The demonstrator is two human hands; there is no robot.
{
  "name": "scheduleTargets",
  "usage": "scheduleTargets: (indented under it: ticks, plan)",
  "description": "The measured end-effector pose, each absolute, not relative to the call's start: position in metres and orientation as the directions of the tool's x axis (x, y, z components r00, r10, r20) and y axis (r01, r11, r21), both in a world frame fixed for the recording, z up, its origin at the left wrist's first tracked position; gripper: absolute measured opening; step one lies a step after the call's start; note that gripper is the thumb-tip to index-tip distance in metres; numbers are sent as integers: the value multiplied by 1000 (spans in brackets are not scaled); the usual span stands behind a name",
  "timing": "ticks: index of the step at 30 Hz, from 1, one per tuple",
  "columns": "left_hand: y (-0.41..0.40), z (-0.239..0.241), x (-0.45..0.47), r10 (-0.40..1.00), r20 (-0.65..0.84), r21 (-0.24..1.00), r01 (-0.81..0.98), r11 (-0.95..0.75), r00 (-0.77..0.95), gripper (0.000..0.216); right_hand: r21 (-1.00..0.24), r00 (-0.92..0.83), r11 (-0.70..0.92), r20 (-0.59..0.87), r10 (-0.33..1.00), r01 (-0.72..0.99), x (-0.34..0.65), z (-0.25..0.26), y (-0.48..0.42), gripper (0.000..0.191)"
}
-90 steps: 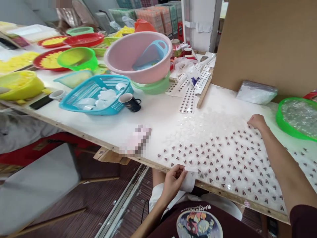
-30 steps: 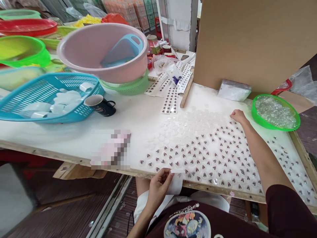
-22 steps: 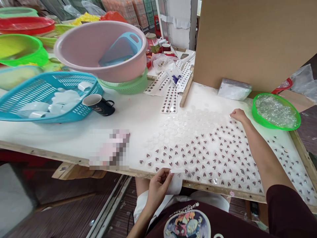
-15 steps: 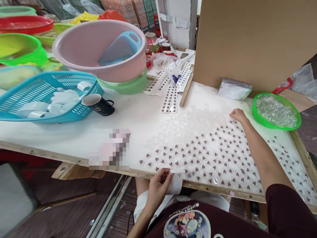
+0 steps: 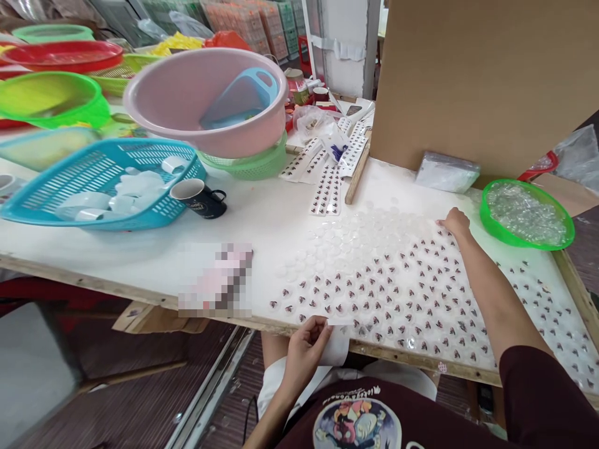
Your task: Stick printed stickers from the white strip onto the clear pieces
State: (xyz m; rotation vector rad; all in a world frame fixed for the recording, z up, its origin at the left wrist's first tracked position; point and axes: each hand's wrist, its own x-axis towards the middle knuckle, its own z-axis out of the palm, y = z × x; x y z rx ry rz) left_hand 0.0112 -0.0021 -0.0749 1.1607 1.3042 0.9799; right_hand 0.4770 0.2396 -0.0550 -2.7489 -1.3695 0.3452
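My left hand (image 5: 309, 349) pinches a curled strip of white backing paper (image 5: 336, 347) at the table's front edge. On the far side of the printed discs, my right hand (image 5: 455, 223) is closed, its fingertips down at a disc on the white tabletop. Whatever may be between those fingertips is too small to make out. Clear round discs (image 5: 339, 240) lie close together in the middle of the table. Nearer me and to the right, many discs bear a small dark printed sticker (image 5: 397, 308).
A green basin (image 5: 486, 218) of clear pieces stands at right, beside a cardboard sheet (image 5: 468, 81). Sheets of stickers (image 5: 326, 190) lie at the back. Leftward are a dark mug (image 5: 206, 202), a blue basket (image 5: 42, 202), a pink basin (image 5: 159, 106) and a blurred-out pink object (image 5: 219, 274).
The view has shifted slightly, moving the scene right and down in the picture. My right hand has turned, its fingertips now at a disc. My left hand still holds the strip.
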Motion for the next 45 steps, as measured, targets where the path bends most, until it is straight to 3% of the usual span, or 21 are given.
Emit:
scheduleTargets:
  ticks: [6, 10, 12, 15, 18, 21, 25, 30, 35, 37, 40, 42, 45]
  plan:
    - [-2, -74, 12, 981, -188, 980, 71, 184, 56, 31, -269, 588, -591, -101, 802, 760, 465, -39, 222, 9]
    - [-3, -67, 15, 979, -201, 979, 41, 200, 32, 31, -368, 537, -495, 13, 844, 787, 417, -31, 189, 24]
    - [-3, -61, 17, 979, -202, 979, 28, 202, 22, 30, -479, 400, -358, -16, 916, 801, 372, -30, 155, 26]
    - [-3, -52, 20, 984, -174, 985, 20, 173, 34, 26, -832, -88, -128, -208, 974, 540, 297, -29, 88, 31]
    - [-4, -43, 21, 994, -103, 994, 53, 100, 47, 20, -922, -360, -122, -262, 895, 369, 239, -26, 36, 34]
    - [-5, -37, 20, 997, -44, 995, 94, 38, 60, 18, -944, -403, -100, -228, 886, 315, 215, -23, 16, 30]
    - [-6, -35, 21, 998, -59, 997, 55, 58, 25, 25, -952, -308, -73, -168, 936, 297, 211, -21, 11, 24]
    - [-6, -41, 25, 985, -157, 956, -239, 171, 77, 35, -966, -301, -62, -139, 943, 251, 206, -18, 3, 26]
    - [-2, -43, 28, 907, -348, 755, -503, 420, 235, 42, -940, -359, 249, 155, 920, 231, 198, -15, 3, 23]
    - [-1, -40, 31, 898, -365, 747, -498, 441, 247, 38, -901, -374, 342, 230, 898, 269, 194, -17, 5, 26]
    - [1, -37, 36, 906, -337, 789, -450, 419, 255, 36, -860, -372, 390, 262, 891, 329, 187, -19, 9, 15]
    - [1, -38, 39, 910, -311, 813, -419, 405, 276, 37, -848, -385, 402, 262, 885, 345, 185, -18, 10, 6]
    - [0, -42, 35, 903, -323, 818, -396, 417, 284, 40, -855, -400, 361, 203, 894, 373, 185, -16, 12, 9]
